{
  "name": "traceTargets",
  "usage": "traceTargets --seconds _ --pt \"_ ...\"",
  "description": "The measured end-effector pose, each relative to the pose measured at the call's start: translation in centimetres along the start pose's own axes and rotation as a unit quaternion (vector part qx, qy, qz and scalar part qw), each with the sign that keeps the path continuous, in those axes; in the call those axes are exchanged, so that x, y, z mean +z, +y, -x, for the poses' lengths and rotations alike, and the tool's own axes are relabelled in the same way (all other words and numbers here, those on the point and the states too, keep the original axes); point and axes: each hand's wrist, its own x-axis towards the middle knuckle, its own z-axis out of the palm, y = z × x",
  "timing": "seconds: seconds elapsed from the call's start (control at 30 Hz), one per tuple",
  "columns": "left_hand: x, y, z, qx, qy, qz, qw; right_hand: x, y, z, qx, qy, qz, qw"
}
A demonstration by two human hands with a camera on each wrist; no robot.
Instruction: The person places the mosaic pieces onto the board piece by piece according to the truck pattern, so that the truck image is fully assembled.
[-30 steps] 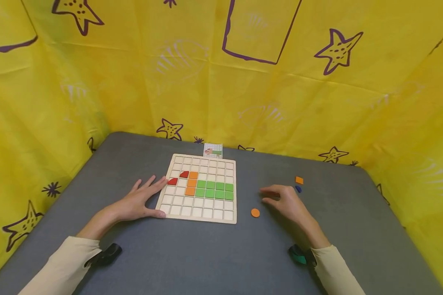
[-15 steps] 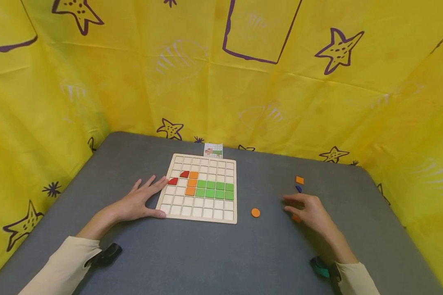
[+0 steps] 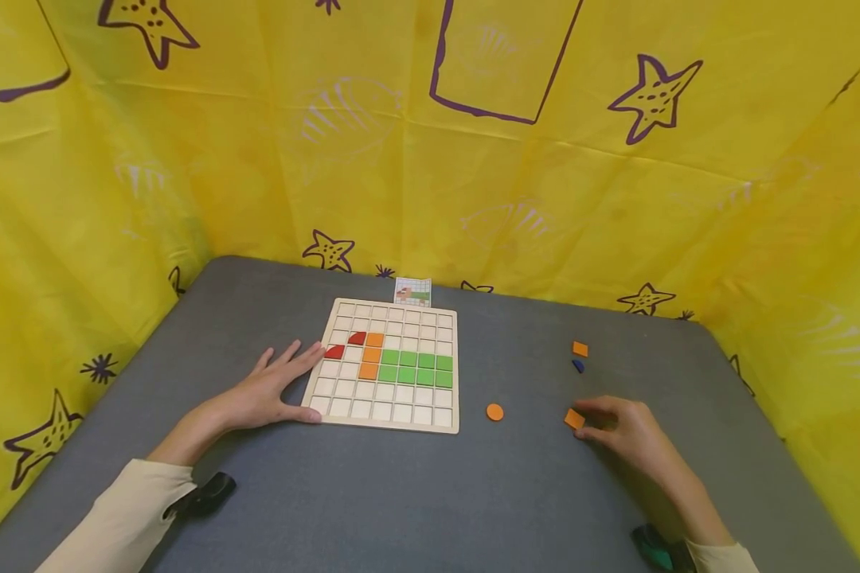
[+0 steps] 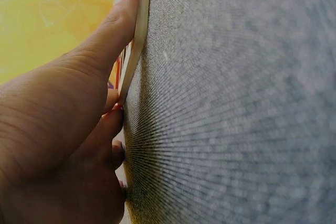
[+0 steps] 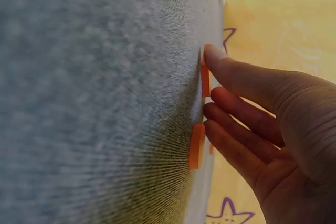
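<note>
An orange square tile (image 3: 573, 419) was pinched by the right hand (image 3: 634, 430), the left hand (image 3: 259, 394) spread against the grid board (image 3: 403, 394); pick-up seemed underway, leftward carrying required.

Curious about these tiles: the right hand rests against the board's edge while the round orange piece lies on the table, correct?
No: the head view shows the left hand against the board. The round orange piece does lie on the table.

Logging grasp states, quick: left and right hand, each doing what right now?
Left hand: open, spread at the left edge of the grid board.
Right hand: closed, pinching an orange square tile.
</note>
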Motion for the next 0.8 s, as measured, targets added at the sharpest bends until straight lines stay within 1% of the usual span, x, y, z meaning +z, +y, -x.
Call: traceTargets --seconds 0.2,0.33,0.47,0.6,0.8 --pt "0.0 0.1 0.0 -0.002 -0.001 0.001 1.0000 0.2 0.0 0.2 -0.017 0.010 0.006 0.9998" --pt "0.0 0.1 0.0 -0.003 0.000 0.000 1.0000 0.3 -0.2 0.2 -0.021 0.015 0.006 0.9996" --pt "0.1 0.0 0.0 -0.004 0.002 0.001 1.0000 0.2 -0.3 0.0 -0.024 0.014 0.008 0.9996" --pt "0.2 0.0 -0.1 0.000 0.003 0.001 1.0000 0.0 -0.4 -0.3 -0.031 0.015 0.013 0.9993" --pt "0.2 -0.1 -0.1 0.002 0.005 0.001 1.0000 0.0 -0.8 -1.1 -0.045 0.011 0.004 0.9989"
